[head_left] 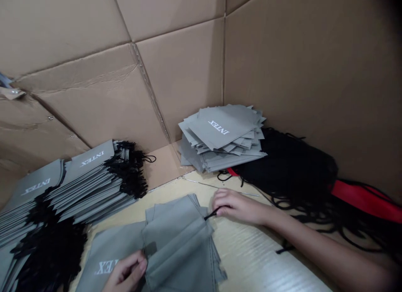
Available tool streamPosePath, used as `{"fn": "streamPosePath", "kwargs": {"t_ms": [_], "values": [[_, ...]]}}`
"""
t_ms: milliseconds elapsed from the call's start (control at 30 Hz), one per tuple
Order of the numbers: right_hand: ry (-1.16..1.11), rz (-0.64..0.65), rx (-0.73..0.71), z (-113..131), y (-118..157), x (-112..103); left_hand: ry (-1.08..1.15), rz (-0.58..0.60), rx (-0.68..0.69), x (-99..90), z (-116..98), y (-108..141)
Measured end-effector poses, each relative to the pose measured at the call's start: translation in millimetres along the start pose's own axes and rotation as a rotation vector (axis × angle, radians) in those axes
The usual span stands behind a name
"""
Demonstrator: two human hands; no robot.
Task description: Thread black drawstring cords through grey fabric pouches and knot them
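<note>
My right hand point(231, 205) pinches a short black cord point(212, 213) that comes out of the edge of a grey fabric pouch point(179, 250). At the pouch's opposite edge, my left hand point(127, 270) is closed, with thumb and fingers gripping the fabric. More grey pouches point(204, 200) lie beneath the held one. To the left, a pouch with white INTEX print point(108, 265) is partly covered by my left hand. A thin metal rod point(205, 184) lies on the table just beyond my right hand, which hides part of it.
Stacks of grey INTEX pouches with black cords point(88, 179) stand at the left. A looser pile of pouches point(226, 124) sits in the far corner. Right of it lies a thick bundle of black cords point(292, 162) with a red band point(364, 200). Cardboard walls point(185, 65) enclose the table point(251, 250).
</note>
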State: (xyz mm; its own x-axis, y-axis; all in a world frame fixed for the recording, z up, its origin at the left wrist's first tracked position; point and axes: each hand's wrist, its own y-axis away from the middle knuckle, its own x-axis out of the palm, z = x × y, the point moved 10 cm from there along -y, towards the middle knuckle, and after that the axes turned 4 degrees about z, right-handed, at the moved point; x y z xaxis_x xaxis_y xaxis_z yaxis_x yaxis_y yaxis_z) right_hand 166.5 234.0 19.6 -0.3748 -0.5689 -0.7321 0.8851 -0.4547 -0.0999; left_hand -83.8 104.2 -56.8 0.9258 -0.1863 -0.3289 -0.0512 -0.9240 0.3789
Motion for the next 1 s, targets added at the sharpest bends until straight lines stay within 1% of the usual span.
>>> {"fn": "streamPosePath", "kwargs": {"t_ms": [67, 167, 300, 367, 467, 600, 667, 767, 867, 933, 1000], "values": [[-0.053, 0.018, 0.016, -6.2, 3.1, -2.5, -0.015, 0.027, 0.013, 1.1, 2.2, 0.2], [-0.052, 0.006, 0.058, -13.3, 9.2, -11.1, -0.041, 0.065, 0.046, 3.8, -2.8, 1.1], [0.028, 0.052, 0.043, -8.8, 11.9, -11.8, -0.060, 0.089, 0.016, 5.8, -4.4, 0.4], [0.099, 0.058, 0.027, -5.0, 13.0, -13.4, -0.078, 0.059, 0.027, 2.4, -3.9, -0.4], [0.196, 0.040, 0.020, -2.5, 16.1, -19.4, -0.106, 0.005, 0.073, -4.2, -2.8, -0.4], [0.259, -0.042, 0.049, -3.7, 18.6, -27.2, -0.073, 0.035, 0.055, -3.3, 4.7, 0.5], [0.258, -0.062, 0.047, -1.4, 17.5, -24.1, -0.064, 0.038, 0.048, -3.9, 6.9, 0.6], [0.240, -0.047, 0.026, 4.2, 13.6, -12.5, -0.102, 0.017, 0.081, -7.7, 6.3, -0.5], [0.215, -0.030, 0.025, 4.0, 10.7, -4.9, -0.130, 0.065, 0.063, -4.4, 9.9, -2.6], [0.168, -0.016, 0.008, 0.9, 10.3, -4.2, -0.133, 0.081, 0.036, -2.6, 10.6, -2.4], [0.108, -0.017, 0.005, -5.3, 11.3, -8.1, -0.135, 0.055, 0.014, -4.4, 8.5, -1.0]]}}
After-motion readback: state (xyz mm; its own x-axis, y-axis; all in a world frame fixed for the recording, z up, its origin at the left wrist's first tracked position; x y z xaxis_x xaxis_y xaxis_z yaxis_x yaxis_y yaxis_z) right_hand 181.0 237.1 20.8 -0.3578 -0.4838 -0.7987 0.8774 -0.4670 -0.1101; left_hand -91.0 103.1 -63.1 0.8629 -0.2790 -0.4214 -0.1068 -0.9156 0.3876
